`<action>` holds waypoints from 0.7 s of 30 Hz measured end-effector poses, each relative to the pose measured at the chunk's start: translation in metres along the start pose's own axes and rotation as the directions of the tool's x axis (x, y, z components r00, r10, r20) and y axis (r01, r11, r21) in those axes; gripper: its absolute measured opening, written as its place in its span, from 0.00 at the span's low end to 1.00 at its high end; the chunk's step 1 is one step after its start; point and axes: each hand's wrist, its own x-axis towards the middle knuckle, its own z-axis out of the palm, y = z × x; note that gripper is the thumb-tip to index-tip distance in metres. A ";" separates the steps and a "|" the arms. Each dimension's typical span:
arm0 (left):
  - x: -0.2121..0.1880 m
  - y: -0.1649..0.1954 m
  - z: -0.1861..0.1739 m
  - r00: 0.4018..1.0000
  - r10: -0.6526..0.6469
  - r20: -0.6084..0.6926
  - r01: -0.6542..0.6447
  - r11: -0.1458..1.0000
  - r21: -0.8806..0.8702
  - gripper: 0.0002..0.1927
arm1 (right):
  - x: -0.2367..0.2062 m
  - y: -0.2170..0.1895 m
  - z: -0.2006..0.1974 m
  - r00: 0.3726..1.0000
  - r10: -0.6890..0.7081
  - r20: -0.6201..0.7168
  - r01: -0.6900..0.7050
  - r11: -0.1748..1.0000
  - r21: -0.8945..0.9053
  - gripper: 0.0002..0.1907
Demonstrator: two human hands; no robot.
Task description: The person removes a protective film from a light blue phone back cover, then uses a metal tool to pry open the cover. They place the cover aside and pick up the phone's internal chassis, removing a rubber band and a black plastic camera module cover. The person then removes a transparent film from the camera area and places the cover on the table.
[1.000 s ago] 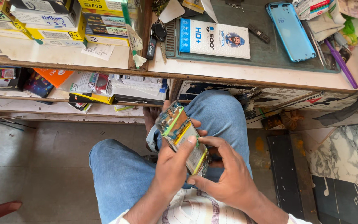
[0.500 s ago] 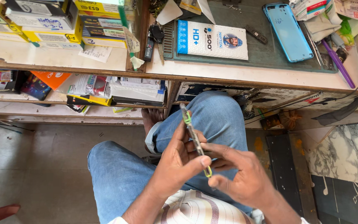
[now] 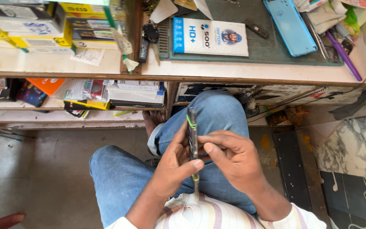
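I look down at my lap in blue jeans. Both hands hold an opened phone (image 3: 192, 131) edge-on, so only its thin dark side with green parts shows. My left hand (image 3: 172, 167) grips its lower end, thumb pressed against the edge. My right hand (image 3: 234, 159) clasps it from the right, fingers across the far face and thumb on the near side. The phone stands nearly upright above my right knee.
A workbench (image 3: 250, 72) runs across the top, bearing a dark mat (image 3: 276, 46), a white and blue package (image 3: 210, 37), a light blue phone back cover (image 3: 289, 26), a purple pen (image 3: 344, 55) and keys (image 3: 148, 36). Stacked boxes (image 3: 30, 25) and papers fill the left shelves. Marble floor lies right.
The phone has turned from showing its open inner face to standing edge-on. My right hand has shifted up around its side, and both hands sit slightly lower over the knee.
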 end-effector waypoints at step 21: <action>0.001 0.003 0.007 0.983 0.171 -0.059 -0.141 0.927 0.347 0.57 | 0.000 0.015 -0.004 0.995 0.094 -0.043 -0.089 0.992 0.094 0.10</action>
